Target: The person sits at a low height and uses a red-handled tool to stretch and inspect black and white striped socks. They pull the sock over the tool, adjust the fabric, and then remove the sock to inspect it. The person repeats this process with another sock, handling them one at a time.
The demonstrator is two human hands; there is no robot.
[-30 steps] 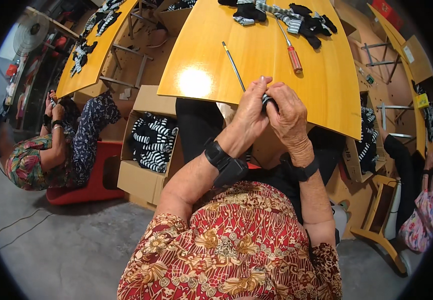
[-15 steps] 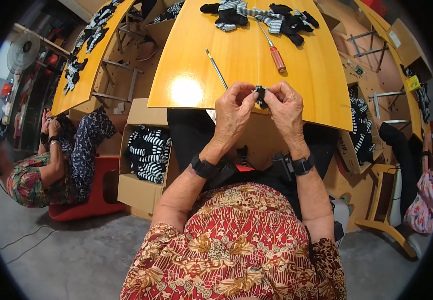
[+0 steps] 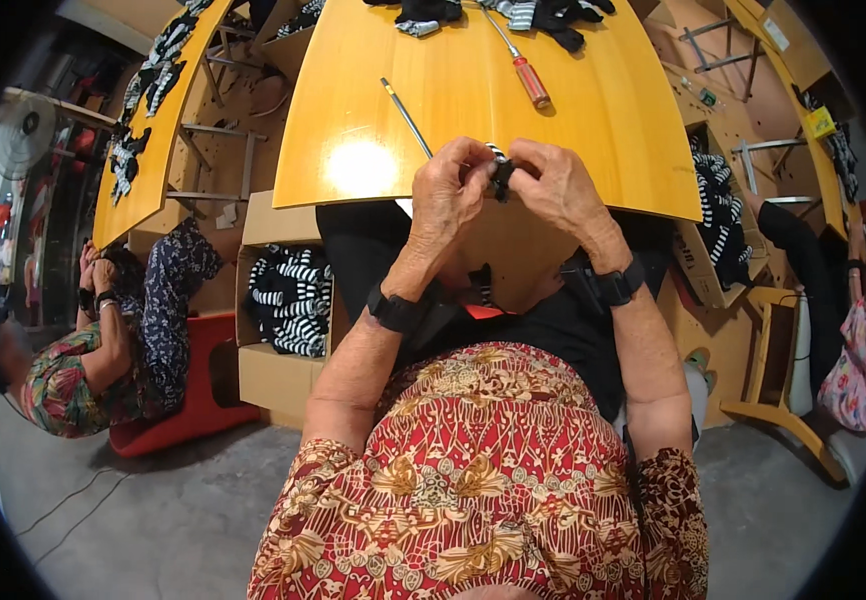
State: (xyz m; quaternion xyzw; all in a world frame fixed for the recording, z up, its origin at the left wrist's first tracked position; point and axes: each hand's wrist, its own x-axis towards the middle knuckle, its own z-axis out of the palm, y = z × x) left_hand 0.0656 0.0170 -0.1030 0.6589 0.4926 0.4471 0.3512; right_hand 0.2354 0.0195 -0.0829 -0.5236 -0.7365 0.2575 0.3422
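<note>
Close to the near edge of the yellow table, both hands pinch one small black-and-white striped knitted piece. The fingers of my left hand are closed on its left side. From the other side my right hand grips it, knuckles turned up. Most of the piece is hidden by the fingers; a striped bit pokes out above and a dark part lies between the thumbs. Beyond my left hand lies a thin dark rod with a yellowish end. A screwdriver with a red handle lies farther up.
Black and grey-striped knitted pieces lie at the table's far end. Cardboard boxes of striped knitwear stand left and right. A person sits at left beside another table; another person is at far right.
The view has shifted a little. My right hand has turned further over the knitted piece, and a striped part of it now shows above my fingers. Both hands keep their pinch.
</note>
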